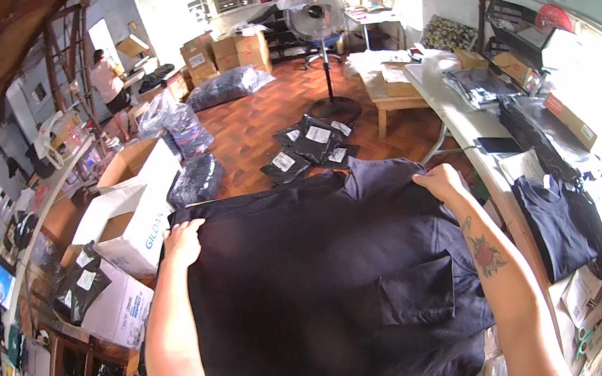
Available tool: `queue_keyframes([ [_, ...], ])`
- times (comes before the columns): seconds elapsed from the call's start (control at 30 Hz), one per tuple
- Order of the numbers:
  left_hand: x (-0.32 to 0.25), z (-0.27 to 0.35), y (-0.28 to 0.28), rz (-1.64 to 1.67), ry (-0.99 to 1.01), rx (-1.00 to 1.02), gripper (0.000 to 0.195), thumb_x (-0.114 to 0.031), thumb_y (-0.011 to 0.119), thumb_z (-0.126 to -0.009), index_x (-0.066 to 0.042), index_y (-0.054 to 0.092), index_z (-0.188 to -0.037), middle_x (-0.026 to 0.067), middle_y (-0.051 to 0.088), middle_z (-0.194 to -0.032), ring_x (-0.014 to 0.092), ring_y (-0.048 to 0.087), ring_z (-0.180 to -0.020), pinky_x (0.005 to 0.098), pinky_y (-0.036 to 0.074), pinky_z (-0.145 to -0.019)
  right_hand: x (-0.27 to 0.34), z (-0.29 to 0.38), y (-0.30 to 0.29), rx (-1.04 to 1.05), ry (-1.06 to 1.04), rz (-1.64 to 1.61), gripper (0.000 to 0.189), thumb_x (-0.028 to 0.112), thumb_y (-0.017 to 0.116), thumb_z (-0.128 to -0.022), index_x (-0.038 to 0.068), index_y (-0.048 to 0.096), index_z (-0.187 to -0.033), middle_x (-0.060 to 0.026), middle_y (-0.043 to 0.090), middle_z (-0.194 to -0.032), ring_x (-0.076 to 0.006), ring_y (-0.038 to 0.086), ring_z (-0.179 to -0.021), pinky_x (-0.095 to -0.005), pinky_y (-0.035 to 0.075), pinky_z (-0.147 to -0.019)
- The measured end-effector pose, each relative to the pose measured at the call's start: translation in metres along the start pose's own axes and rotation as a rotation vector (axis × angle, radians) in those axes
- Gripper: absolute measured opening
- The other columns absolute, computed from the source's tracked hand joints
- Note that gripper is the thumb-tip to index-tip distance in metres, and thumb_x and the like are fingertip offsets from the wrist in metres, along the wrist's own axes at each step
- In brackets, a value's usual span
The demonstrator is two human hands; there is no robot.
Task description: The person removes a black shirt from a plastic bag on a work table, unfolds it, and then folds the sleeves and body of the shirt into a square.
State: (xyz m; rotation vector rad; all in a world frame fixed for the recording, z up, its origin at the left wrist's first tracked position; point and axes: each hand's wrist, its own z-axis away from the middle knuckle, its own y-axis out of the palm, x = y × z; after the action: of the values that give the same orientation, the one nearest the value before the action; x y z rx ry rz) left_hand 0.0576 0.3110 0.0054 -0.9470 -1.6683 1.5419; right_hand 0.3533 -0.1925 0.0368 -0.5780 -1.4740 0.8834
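Note:
A black T-shirt with a chest pocket [317,281] is spread wide before me and fills the middle of the view. At its far left corner, my left hand [184,242] grips the cloth. My right hand [442,184] pinches the shirt's upper right edge between thumb and fingers. The pocket lies towards the right side of the cloth. A folded dark T-shirt [557,221] rests on the long table at the right, beside my right forearm. What lies beneath the spread shirt is mostly hidden.
Black labelled packages [319,135] lie on the tiled floor near a standing fan [315,13]. Open cardboard boxes [121,231] stand at the left. The right-hand table [471,127] bears a phone [499,145] and green-handled scissors [586,340]. A person [109,86] stands far off at the left.

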Motion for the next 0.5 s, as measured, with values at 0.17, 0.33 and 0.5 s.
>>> queue_keyframes([
  [0.17,0.029,0.006,-0.013,-0.086,0.098,-0.029,0.026,-0.036,0.07,-0.09,-0.016,0.074,-0.106,0.0064,0.068,-0.111,0.027,0.062,-0.113,0.0559,0.031,-0.107,-0.031,-0.009,-0.017,0.098,0.046,-0.609,0.038,0.031,0.084,-0.081,0.001,0.076,-0.102,-0.009,0.075,-0.1,-0.0163,0.067,-0.09,-0.034,0.051,-0.079],
  [0.33,0.074,0.03,-0.048,-0.135,0.315,-0.396,0.034,-0.042,0.077,-0.078,-0.008,0.075,-0.085,0.0064,0.069,-0.091,0.027,0.059,-0.109,0.0523,0.03,-0.099,-0.053,0.001,-0.033,0.216,-0.334,-0.931,0.016,0.016,0.078,-0.088,0.004,0.071,-0.096,-0.002,0.07,-0.093,-0.0097,0.064,-0.09,-0.0271,0.049,-0.083],
  [0.5,0.11,0.135,-0.088,0.111,0.181,-0.546,0.022,-0.017,0.079,-0.075,-0.003,0.064,-0.083,0.0101,0.064,-0.092,0.036,0.056,-0.103,0.05,0.037,-0.096,-0.073,0.106,-0.078,-0.014,-0.682,-0.494,0.013,0.001,0.076,-0.081,0.006,0.064,-0.083,-0.0014,0.068,-0.088,-0.0155,0.066,-0.087,-0.0296,0.052,-0.086],
])
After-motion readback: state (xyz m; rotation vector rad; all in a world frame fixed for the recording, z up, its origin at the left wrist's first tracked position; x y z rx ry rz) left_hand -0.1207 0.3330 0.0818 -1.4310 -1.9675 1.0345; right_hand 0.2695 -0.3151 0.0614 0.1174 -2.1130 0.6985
